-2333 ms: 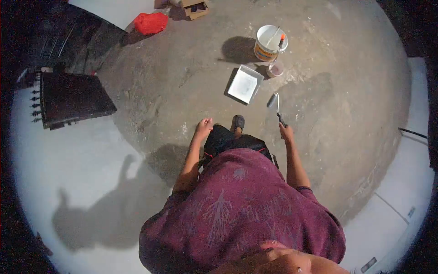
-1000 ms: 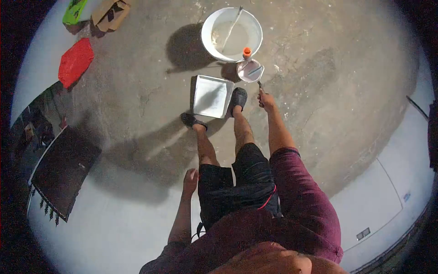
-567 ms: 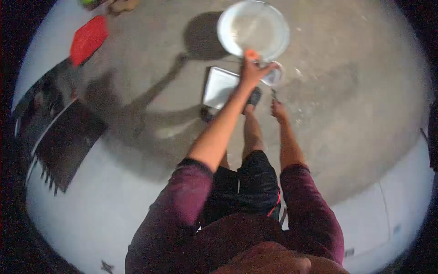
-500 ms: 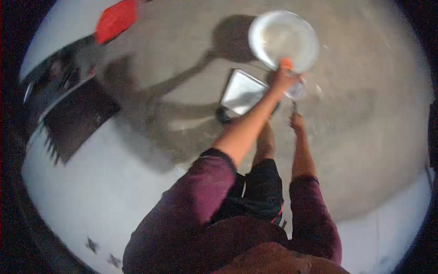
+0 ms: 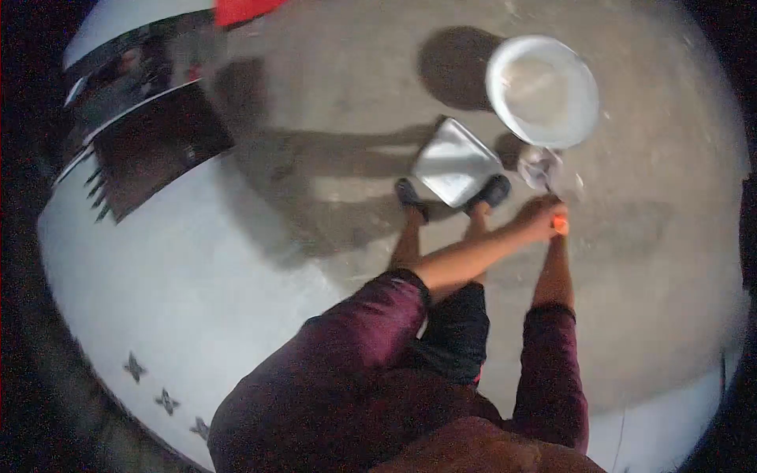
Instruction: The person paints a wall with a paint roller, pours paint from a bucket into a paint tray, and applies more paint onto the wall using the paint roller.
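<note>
Orange handle [image 5: 560, 225] inside curled left hand [image 5: 538, 218], small cup [image 5: 541, 168] just beyond, right hand [image 5: 559, 239] mostly hidden, grip unclear

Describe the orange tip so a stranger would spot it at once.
Start from the big white bucket and move down the view, past the small pot, to the left hand. The orange tip shows at that hand, where the right forearm meets it in the view. Its bright orange sets it apart from the pale bucket and pot.
</note>
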The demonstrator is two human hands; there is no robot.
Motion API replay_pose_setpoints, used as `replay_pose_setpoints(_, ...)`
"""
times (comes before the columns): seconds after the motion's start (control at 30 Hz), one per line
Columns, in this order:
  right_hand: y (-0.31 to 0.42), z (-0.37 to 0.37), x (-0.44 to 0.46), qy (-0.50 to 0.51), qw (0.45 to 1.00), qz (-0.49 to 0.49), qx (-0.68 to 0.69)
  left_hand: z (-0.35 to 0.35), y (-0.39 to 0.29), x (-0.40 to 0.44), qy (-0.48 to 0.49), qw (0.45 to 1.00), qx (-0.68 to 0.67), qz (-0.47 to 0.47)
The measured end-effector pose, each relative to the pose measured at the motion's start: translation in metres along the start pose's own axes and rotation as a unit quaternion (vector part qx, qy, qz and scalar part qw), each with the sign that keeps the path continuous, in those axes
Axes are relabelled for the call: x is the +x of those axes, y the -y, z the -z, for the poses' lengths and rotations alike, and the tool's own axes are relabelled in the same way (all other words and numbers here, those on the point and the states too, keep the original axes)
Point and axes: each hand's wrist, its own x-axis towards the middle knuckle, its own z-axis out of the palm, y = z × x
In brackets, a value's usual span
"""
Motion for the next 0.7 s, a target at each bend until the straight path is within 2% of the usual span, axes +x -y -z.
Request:
replay_pose_setpoints(0.03,-0.005,0.006,-0.004,0.004,1.0,0.006,0.011,-0.013,0.003,-0.006,-0.006,0.999,-0.018,-0.03)
replay_pose_setpoints(0.07,0.001,0.006,-0.015,0.009,1.0,0.01,0.026,-0.005,-0.015,-0.011,0.031,0.999,0.015,0.02)
replay_pose_setpoints(0.1,0.0,0.009,-0.019,0.012,0.999,0.014,0.043,-0.018,-0.005,-0.015,0.022,1.0,-0.015,-0.011)
replay_pose_setpoints(0.23,0.007,0.013,-0.053,0.047,0.99,0.029,0.127,-0.022,-0.008,-0.03,0.05,0.998,0.022,-0.027)
replay_pose_setpoints(0.3,0.003,0.019,-0.065,0.068,0.984,0.036,0.163,-0.018,-0.022,-0.035,0.126,0.991,0.046,0.02)
replay_pose_setpoints(0.47,-0.012,0.042,-0.102,0.09,0.971,0.067,0.21,-0.036,-0.013,-0.047,0.11,0.993,0.041,-0.005)
replay_pose_setpoints(0.57,-0.015,0.058,-0.138,0.055,0.965,0.02,0.257,-0.05,-0.015,-0.048,0.11,0.993,0.052,0.006)
replay_pose_setpoints(0.7,-0.001,0.053,-0.191,0.1,0.963,-0.005,0.251,-0.064,-0.016,-0.052,0.127,0.99,0.068,0.003)
